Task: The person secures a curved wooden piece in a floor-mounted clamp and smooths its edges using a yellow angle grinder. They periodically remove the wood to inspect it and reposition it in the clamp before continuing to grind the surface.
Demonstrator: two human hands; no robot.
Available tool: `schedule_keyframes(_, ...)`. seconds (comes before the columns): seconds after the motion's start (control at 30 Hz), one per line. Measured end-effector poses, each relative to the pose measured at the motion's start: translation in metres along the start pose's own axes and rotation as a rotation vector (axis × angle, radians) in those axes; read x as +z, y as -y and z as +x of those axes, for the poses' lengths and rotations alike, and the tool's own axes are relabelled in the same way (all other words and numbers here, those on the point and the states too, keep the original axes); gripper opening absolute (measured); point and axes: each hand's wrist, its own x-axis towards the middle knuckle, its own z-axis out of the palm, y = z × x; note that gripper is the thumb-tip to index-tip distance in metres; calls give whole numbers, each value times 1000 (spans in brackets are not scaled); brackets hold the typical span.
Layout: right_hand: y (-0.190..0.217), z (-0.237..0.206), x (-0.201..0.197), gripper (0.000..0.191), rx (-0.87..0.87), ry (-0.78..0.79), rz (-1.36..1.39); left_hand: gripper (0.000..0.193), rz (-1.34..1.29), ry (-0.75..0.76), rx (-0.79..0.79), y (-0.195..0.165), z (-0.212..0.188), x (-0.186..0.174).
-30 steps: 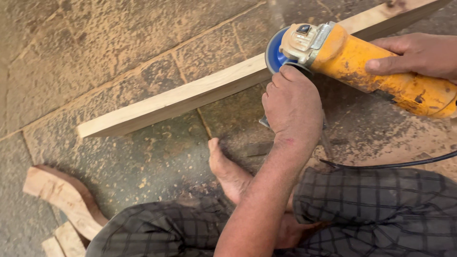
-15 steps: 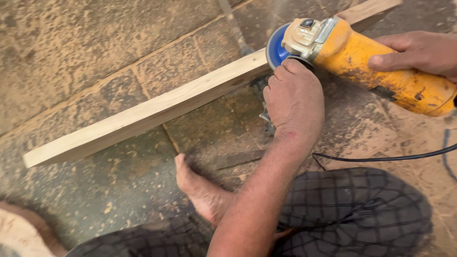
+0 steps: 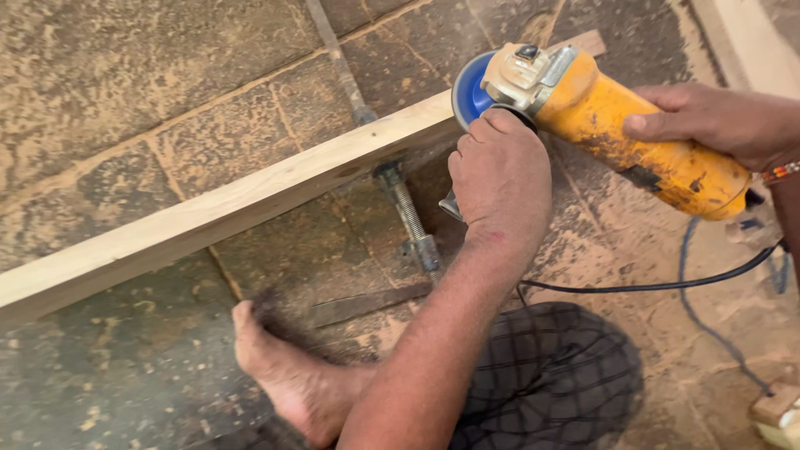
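A long pale wooden plank (image 3: 217,208) lies slantwise over the stone floor, rising toward the upper right. A yellow angle grinder (image 3: 633,137) with a blue disc (image 3: 471,92) rests against the plank's upper edge. My right hand (image 3: 708,121) grips the grinder's yellow body from above. My left hand (image 3: 500,175) is closed around the grinder's side handle just below the head; the handle itself is hidden under my fingers.
A metal clamp screw (image 3: 408,217) runs under the plank. My bare foot (image 3: 283,375) and checked cloth (image 3: 550,383) are at the bottom. A black cable (image 3: 650,287) trails right. Sawdust covers the stone floor (image 3: 125,83). A pale board edge (image 3: 742,42) lies top right.
The view has shifted: plank and grinder sit lower and further right in frame, the clamp screw has come into sight, and the curved wooden pieces at lower left are gone. Both hands keep their hold.
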Motion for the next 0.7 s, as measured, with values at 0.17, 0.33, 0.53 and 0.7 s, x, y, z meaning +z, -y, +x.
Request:
schedule_keyframes(0.17, -12, -9, -23, 69, 27, -43, -29, 29, -23, 59, 41, -19, 7, -1)
schedule_keyframes(0.33, -20, -13, -40, 71, -24, 7, 56, 33, -58, 202, 73, -35, 18, -2)
schedule_keyframes(0.53, -68, -4, -75, 68, -55, -19, 197, 24, -96, 213, 79, -59, 24, 14)
schedule_keyframes(0.7, -132, -1, -117, 63, -84, 24, 449, 20, -226, 265, 117, -89, 34, 42)
